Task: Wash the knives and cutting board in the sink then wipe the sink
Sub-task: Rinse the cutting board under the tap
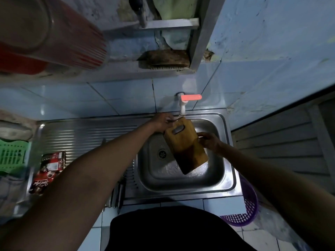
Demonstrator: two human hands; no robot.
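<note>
The cutting board [184, 145] was held tilted over the sink [230, 178] basin, its handle end just under the tap [183, 105]. The left hand [162, 122] gripped the top corner at the handle slot. The right hand [210, 142] held the right edge, fingers curled on it. The board's lower half appeared dark and wet.

Both hands [163, 122] [210, 142] hold a tilted cutting board [184, 147] over the sink [227, 178].

Cutting board [184, 144] wood, lower part seemingly wet-dark; sink [226, 178] shiny metal.
</note>
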